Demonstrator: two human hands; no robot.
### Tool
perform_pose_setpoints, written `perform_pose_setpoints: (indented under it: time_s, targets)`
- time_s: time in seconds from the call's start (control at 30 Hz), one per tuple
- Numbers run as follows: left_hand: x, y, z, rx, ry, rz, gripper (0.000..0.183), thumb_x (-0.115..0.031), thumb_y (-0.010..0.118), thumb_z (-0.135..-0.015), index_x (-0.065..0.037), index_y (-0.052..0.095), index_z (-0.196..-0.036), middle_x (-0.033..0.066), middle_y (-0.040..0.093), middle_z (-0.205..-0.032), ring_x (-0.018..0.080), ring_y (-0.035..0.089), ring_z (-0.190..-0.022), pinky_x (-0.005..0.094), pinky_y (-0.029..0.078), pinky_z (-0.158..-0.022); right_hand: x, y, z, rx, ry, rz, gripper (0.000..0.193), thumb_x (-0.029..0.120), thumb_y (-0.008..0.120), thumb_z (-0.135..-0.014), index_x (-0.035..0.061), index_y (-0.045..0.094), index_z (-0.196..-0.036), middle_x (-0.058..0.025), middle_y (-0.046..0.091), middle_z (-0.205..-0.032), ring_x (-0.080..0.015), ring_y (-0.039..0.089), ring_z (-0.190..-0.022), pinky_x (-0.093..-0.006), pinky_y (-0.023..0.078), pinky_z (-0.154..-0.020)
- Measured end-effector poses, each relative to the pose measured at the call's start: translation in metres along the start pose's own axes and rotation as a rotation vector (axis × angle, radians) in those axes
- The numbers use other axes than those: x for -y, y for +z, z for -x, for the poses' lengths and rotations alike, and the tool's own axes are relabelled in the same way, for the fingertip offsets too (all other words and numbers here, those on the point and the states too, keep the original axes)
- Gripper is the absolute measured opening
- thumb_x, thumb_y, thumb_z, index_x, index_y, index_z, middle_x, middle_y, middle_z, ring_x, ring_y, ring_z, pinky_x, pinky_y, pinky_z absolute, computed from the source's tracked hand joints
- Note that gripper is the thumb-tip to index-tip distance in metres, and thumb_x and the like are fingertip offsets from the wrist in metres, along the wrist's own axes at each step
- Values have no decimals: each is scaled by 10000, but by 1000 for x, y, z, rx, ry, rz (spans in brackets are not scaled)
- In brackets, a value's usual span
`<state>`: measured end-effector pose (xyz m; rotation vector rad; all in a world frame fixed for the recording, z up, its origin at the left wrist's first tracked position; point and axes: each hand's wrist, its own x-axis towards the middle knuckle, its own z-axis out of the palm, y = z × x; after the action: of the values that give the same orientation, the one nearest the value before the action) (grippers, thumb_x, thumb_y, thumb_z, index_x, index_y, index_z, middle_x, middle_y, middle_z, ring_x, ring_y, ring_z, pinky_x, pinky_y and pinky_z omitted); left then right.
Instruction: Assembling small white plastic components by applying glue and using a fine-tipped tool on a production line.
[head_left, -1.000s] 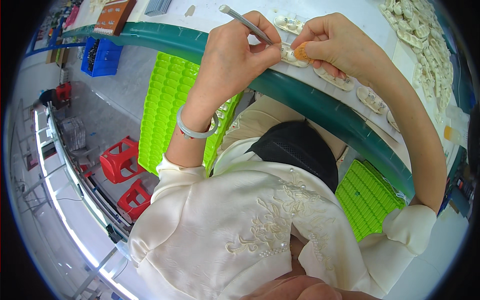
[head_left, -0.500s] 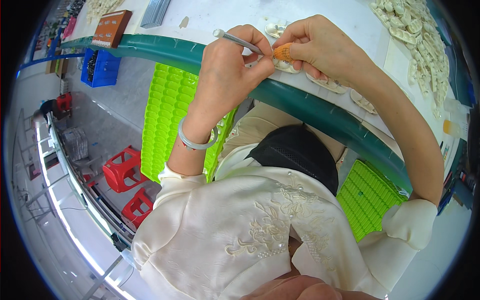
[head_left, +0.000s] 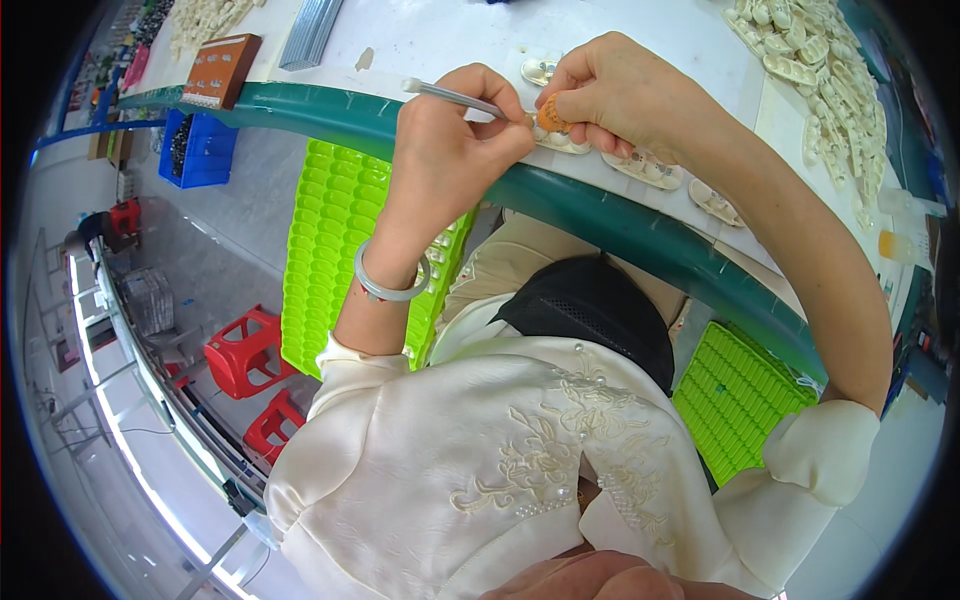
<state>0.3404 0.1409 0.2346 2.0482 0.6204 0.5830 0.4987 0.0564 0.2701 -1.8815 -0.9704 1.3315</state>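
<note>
My left hand (head_left: 455,140) is closed round a slim grey pen-like tool (head_left: 455,95) with a pale end, its tip pointing toward my right hand. My right hand (head_left: 640,100) pinches a small orange ribbed piece (head_left: 551,114). Both sets of fingertips are close together over a cream oval molded part (head_left: 562,143) near the table's front edge; fingers partly cover it. Just beyond lies another cream part (head_left: 538,71). To the right along the edge lie two more, a longer cream part (head_left: 648,171) and a cream part with small metal bits (head_left: 715,203).
A large heap of cream parts (head_left: 815,90) covers the table's right side. A brown block (head_left: 222,72) and grey strips (head_left: 312,33) lie at left. Green ribbed trays (head_left: 335,250) stand below the green table edge (head_left: 320,112). Red stools (head_left: 245,350) and a blue bin (head_left: 198,150) are on the floor.
The tool in my left hand now lies flatter. The orange piece has turned in my right fingers, showing a rounder side. The whole view has shifted slightly.
</note>
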Motion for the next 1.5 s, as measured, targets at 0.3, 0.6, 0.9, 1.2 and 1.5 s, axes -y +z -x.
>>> perform_pose_setpoints:
  time_s: [0.3,0.6,0.9,1.2,1.5]
  targets:
    - [26,-13,-16,-99,-114,356,129,-63,724,-761,-3,617,-801,41,658,-774,58,590,-694,189,478,-609,10,-2,-2,2,96,16,137,38,601,-788,-70,634,-865,-91,582,-621,-49,446,-385,-207,339,-340]
    - [43,-26,-60,-177,59,2,133,-84,717,-793,0,642,-865,51,686,-831,77,624,-762,188,488,-682,25,-8,-9,63,121,234,105,82,654,-745,-23,668,-742,-72,633,-603,-98,560,-461,-226,454,-431]
    - [62,-48,-102,-199,165,-59,119,-83,678,-821,4,669,-901,63,700,-852,119,659,-809,213,509,-744,43,-6,-16,130,193,378,114,88,687,-729,-25,675,-745,-74,648,-612,-114,594,-482,-234,501,-477]
    - [90,-50,-157,-143,350,-158,131,-80,664,-834,16,672,-923,66,701,-859,127,660,-830,222,514,-769,33,-7,-14,118,190,265,90,62,678,-729,-28,677,-732,-77,649,-612,-102,581,-467,-233,500,-459]
    - [82,-51,-136,-158,408,-105,99,-21,659,-818,10,670,-911,69,686,-942,126,650,-862,233,509,-801,32,-8,-15,135,161,216,76,34,647,-740,-42,655,-738,-93,640,-618,-102,568,-467,-241,468,-424]
